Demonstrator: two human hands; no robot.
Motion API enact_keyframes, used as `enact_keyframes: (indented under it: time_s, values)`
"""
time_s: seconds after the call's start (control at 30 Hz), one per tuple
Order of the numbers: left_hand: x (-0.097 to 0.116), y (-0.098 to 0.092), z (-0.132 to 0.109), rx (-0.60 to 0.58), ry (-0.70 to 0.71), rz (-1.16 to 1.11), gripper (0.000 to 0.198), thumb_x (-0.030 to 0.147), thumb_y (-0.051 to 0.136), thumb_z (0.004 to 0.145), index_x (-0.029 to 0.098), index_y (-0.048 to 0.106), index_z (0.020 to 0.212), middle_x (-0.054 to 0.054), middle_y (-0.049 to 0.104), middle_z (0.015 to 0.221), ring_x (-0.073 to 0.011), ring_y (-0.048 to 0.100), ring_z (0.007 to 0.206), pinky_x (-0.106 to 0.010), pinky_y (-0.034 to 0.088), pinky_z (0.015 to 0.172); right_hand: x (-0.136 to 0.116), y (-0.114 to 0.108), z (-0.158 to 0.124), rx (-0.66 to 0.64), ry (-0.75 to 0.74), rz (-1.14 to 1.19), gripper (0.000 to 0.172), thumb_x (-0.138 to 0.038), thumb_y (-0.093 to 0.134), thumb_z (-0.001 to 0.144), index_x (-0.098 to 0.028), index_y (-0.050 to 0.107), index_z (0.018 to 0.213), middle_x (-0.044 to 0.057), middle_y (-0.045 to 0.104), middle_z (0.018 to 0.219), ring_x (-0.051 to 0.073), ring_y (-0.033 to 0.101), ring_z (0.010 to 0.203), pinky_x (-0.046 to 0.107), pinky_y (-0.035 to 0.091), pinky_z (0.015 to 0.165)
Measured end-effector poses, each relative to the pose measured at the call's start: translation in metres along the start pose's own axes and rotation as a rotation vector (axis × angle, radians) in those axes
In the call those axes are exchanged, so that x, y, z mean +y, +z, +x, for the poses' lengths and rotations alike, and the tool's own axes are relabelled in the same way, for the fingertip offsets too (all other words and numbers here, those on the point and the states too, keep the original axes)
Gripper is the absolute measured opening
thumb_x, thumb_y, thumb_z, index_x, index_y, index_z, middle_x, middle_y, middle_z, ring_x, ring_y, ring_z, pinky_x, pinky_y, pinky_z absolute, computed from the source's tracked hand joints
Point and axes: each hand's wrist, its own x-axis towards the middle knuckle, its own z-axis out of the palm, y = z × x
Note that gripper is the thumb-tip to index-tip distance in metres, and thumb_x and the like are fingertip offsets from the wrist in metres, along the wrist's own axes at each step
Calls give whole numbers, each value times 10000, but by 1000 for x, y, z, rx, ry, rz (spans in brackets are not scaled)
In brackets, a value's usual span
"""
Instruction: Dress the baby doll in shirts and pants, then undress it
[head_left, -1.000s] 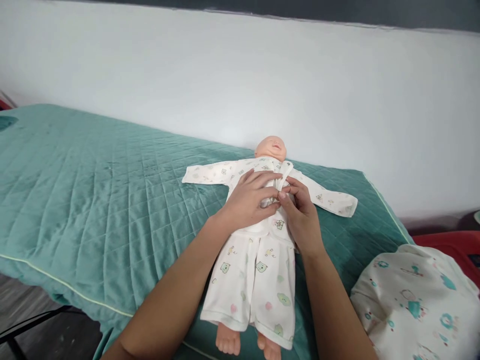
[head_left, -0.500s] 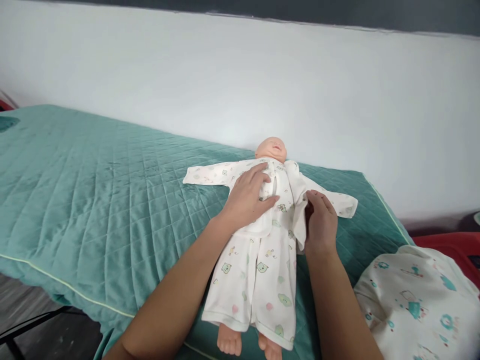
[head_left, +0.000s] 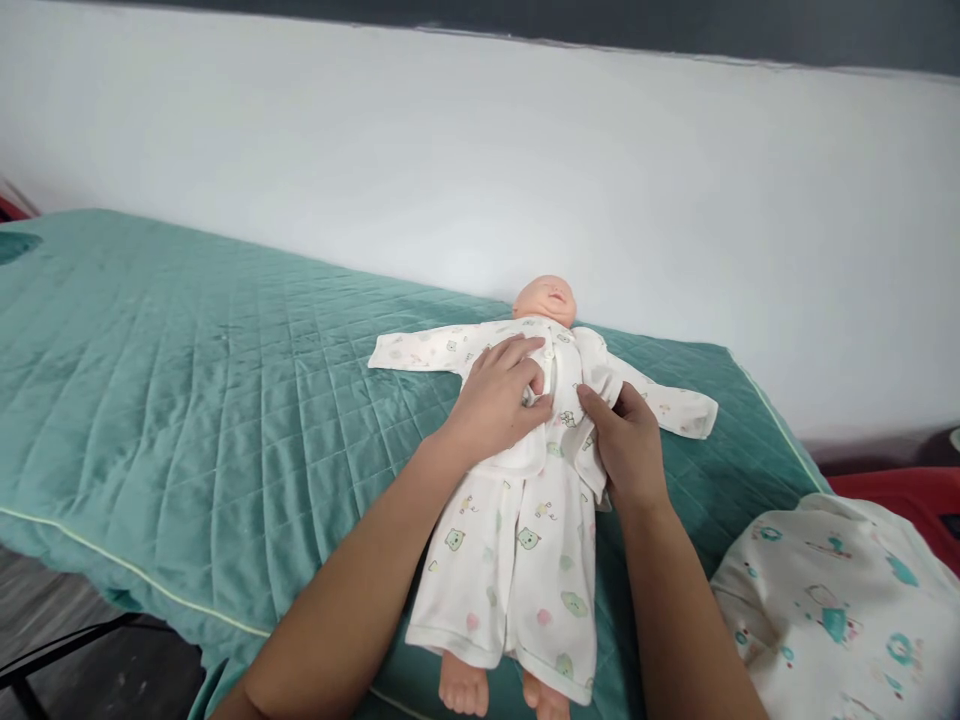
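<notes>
A baby doll (head_left: 546,298) lies on its back, head toward the wall and bare feet toward me. It wears a white printed jacket (head_left: 529,455) with both sleeves spread wide, and matching trousers (head_left: 465,590). The jacket's front is open down the middle. My left hand (head_left: 504,395) rests on the front panel on the left side of the chest, fingers bent over the cloth. My right hand (head_left: 626,435) pinches the other front panel between thumb and fingers, near the sleeve on the right.
A green quilted cover (head_left: 225,400) spreads under the doll and far to the left. A white printed cloth bundle (head_left: 840,600) sits at the lower right by a red chair (head_left: 911,495). The white wall (head_left: 450,150) rises behind the doll.
My right hand has shifted slightly left with the jacket panel, bringing it flatter over the chest, thumb now on top. The left hand stays on the chest with its fingers a little more bent.
</notes>
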Motion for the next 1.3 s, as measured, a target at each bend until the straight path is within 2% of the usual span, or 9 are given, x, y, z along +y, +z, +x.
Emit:
enact_keyframes:
  time_s: [0.2, 0.33, 0.47, 0.73, 0.83, 0.97, 1.03, 1.2, 1.3]
  values:
    - [-1, -4, 0, 3, -15, -161, 138, 209, 611, 898, 220, 530, 786, -72, 534, 1519, -244, 374, 1502, -488, 301, 1241, -2, 2, 0, 87, 26, 12, 283, -431, 818, 709, -201, 681, 798, -33, 650, 743, 153, 532, 697, 280, 435, 619]
    - [1, -3, 0, 29, -23, -183, 139, 202, 617, 888, 226, 511, 802, -77, 535, 1514, -245, 392, 1490, -501, 321, 1231, -1, 2, 0, 87, 14, 26, 274, -431, 813, 714, -208, 680, 804, -37, 657, 751, 156, 540, 702, 284, 439, 629]
    - [3, -4, -1, -23, -5, -71, 187, 258, 693, 843, 235, 508, 851, -86, 491, 1547, -280, 356, 1505, -579, 276, 1239, 0, 1, 0, 71, 0, 18, 274, -439, 800, 728, -214, 691, 841, -29, 685, 787, 172, 568, 724, 293, 454, 647]
    - [0, -15, -3, -117, 11, -180, 103, 241, 656, 885, 222, 621, 790, -29, 440, 1597, -269, 273, 1552, -536, 287, 1246, 2, 2, 0, 76, -28, -16, 279, -445, 787, 747, -207, 701, 866, -25, 679, 808, 165, 553, 745, 287, 442, 657]
    - [-2, -14, -1, -66, -41, -324, 123, 232, 649, 886, 213, 607, 772, -42, 520, 1536, -259, 343, 1521, -510, 295, 1243, 2, 0, 1, 70, -24, -16, 295, -455, 789, 739, -206, 702, 871, -20, 684, 817, 169, 557, 745, 288, 440, 650]
    - [-8, -11, 0, 147, -231, -551, 180, 231, 568, 925, 210, 513, 755, -57, 648, 1376, -229, 571, 1328, -473, 404, 1168, 5, -4, 4, 55, -8, -52, 317, -482, 779, 746, -219, 713, 910, -20, 693, 826, 186, 575, 764, 298, 449, 662]
    - [-10, -9, 0, 182, -256, -580, 147, 257, 571, 930, 216, 516, 801, -60, 639, 1382, -223, 585, 1306, -468, 419, 1154, 7, -6, 5, 68, -15, -94, 323, -493, 772, 751, -217, 706, 904, -24, 676, 807, 186, 569, 767, 296, 441, 661]
    - [-7, -8, 0, -15, -50, -288, 173, 316, 766, 824, 241, 622, 887, -39, 515, 1531, -261, 378, 1484, -502, 301, 1231, 9, -6, 7, 111, -40, -180, 300, -488, 756, 763, -221, 672, 869, -40, 631, 770, 170, 531, 747, 287, 421, 656]
    - [-5, -8, 0, -51, -5, -197, 98, 292, 746, 845, 244, 661, 832, -18, 512, 1536, -260, 359, 1494, -511, 272, 1243, 11, -6, 7, 102, -50, -158, 293, -486, 749, 773, -227, 677, 888, -44, 637, 774, 171, 530, 746, 285, 420, 658]
